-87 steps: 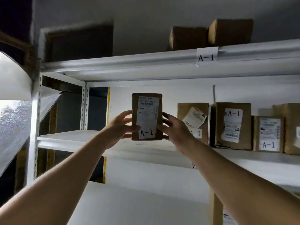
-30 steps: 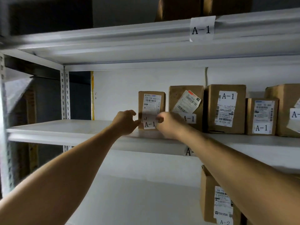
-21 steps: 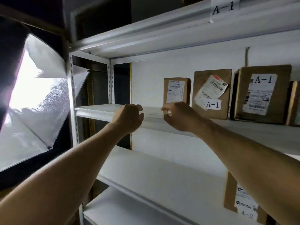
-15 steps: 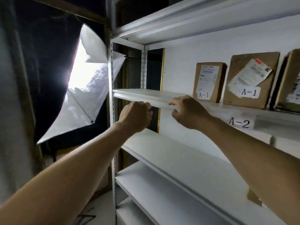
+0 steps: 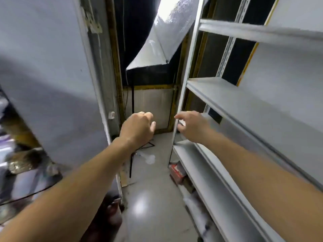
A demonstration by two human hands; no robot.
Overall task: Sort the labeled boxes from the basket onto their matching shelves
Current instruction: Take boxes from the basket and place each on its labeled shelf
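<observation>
- Hands both empty, stretched forward mid-frame over the glossy grey floor.
- Left hand sat centre frame, fingers curled into a loose fist, gripping nothing.
- Right hand sat just right of centre, fingers half-curled and slack, thumb and forefinger apart, nothing between them. It was in front of the white metal upright of the white metal shelving rack; contact with the post can't be told.
- Rack filled the right half of the frame, with several bare white shelf boards stepping down toward lower right.
- Labeled boxes and basket: none visible in this view, so their location can't be told.
- Silver reflective umbrella hung top centre, brightly lit at the top edge, with a thin black stand below it reaching the floor.
- Grey wall panel covered the upper left.
- Small red-and-white carton lay on the floor at the rack's foot, lower centre-right.
- White crumpled plastic sat on the floor near the stand.
- Left edge was motion-blurred clutter, not identifiable.
</observation>
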